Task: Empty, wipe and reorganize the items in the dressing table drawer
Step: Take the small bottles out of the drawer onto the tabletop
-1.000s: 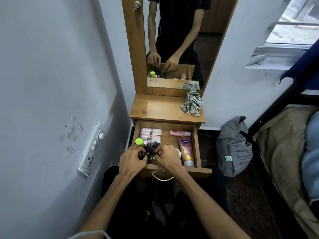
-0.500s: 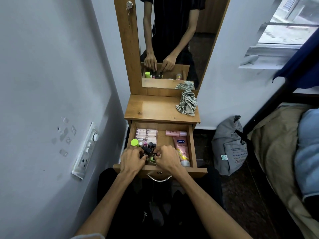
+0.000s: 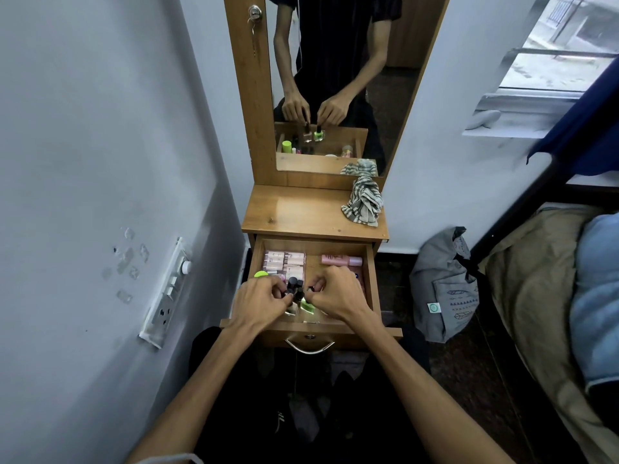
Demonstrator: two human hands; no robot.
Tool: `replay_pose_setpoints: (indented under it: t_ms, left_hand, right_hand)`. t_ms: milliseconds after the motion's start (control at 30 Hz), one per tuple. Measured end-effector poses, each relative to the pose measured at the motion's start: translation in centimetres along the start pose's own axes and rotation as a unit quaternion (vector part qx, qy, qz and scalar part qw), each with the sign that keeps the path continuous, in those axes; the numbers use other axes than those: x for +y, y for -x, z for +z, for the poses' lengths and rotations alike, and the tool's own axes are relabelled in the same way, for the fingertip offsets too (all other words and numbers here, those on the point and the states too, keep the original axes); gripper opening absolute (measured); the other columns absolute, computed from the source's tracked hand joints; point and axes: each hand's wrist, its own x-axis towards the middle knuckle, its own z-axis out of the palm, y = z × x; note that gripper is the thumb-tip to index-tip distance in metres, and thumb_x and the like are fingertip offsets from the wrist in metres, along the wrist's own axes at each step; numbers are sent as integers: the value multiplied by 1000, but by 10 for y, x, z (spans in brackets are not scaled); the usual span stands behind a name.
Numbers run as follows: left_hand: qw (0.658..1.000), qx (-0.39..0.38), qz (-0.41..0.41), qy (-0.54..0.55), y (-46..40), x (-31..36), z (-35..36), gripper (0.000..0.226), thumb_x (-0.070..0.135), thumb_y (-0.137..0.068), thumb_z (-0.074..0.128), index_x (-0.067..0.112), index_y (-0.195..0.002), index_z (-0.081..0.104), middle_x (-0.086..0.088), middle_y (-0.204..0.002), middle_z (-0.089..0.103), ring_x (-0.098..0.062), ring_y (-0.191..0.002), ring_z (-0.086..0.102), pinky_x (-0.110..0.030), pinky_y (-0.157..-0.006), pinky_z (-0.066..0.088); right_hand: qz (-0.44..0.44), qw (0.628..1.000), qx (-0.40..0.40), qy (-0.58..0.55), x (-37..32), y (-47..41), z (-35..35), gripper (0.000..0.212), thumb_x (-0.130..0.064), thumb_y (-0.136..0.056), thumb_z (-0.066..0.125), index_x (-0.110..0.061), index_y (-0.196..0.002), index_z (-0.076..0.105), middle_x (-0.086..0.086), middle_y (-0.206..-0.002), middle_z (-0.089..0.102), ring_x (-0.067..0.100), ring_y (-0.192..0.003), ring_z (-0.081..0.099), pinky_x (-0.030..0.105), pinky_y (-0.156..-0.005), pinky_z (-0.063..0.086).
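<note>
The wooden drawer [image 3: 372, 279] of the dressing table stands pulled open. My left hand [image 3: 259, 301] pinches a pale nail polish bottle [image 3: 292, 308] by its black cap. My right hand [image 3: 336, 296] grips the cap of a green nail polish bottle [image 3: 307, 304]. The mirror [image 3: 335, 61] shows both bottles hanging just above the drawer. Between my hands stand more black-capped bottles [image 3: 294, 283]. Pink boxes [image 3: 284, 262], a lime cap [image 3: 260, 273] and a pink tube [image 3: 340, 260] lie further back. A striped cloth [image 3: 363, 204] sits on the table top [image 3: 301, 212].
A wall with a switch panel [image 3: 167, 293] runs close on the left. A grey bag [image 3: 445, 286] leans on the floor to the right of the table. A bed [image 3: 542, 296] with bedding fills the far right.
Both hands have closed on bottle caps and risen slightly, lifting the pale and green bottles off the drawer floor. My right hand now covers the lotion tube.
</note>
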Motion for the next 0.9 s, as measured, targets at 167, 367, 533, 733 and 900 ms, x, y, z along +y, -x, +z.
replay_pose_setpoints:
  t_ms: [167, 367, 533, 733, 900]
  left_hand:
    - [999, 13, 27, 24, -26, 3, -36, 12, 32, -78, 74, 29, -89, 74, 16, -71, 68, -2, -63, 61, -25, -72, 51]
    - [996, 55, 66, 5, -80, 4, -77, 19, 23, -77, 73, 25, -95, 77, 15, -76, 67, -7, -69, 61, -28, -74, 54]
    - [995, 72, 65, -30, -138, 9, -99, 17, 23, -81, 71, 25, -96, 76, 9, -90, 73, -10, -73, 57, -28, -72, 45]
    - [994, 77, 62, -51, -199, -5, -102, 13, 20, -81, 69, 23, -92, 76, 2, -97, 74, -14, -80, 58, -28, -70, 47]
    - [996, 63, 45, -46, -242, -25, -99, 16, 18, -82, 70, 21, -97, 76, 2, -99, 73, -16, -82, 60, -27, -69, 45]
  right_hand:
    - [-31, 999, 37, -13, -16, -21, -23, 3, -27, -70, 76, -25, -71, 75, -12, -60, 68, 0, -58, 64, 11, -53, 45]
    - [-59, 995, 77, -25, -45, -73, -45, 7, -24, -68, 77, -21, -74, 78, -10, -61, 69, 0, -57, 64, 20, -55, 53]
    - [-32, 994, 100, -27, -67, -131, -57, 10, -29, -69, 74, -20, -71, 78, -8, -63, 71, 8, -63, 68, 25, -63, 57]
    - [3, 993, 105, -44, -79, -194, -53, 4, -23, -71, 76, -20, -72, 78, -6, -65, 73, 11, -66, 70, 26, -68, 59]
    - [20, 993, 99, -56, -88, -236, -39, 5, -17, -73, 73, -16, -71, 77, -4, -66, 71, 14, -66, 69, 34, -65, 63]
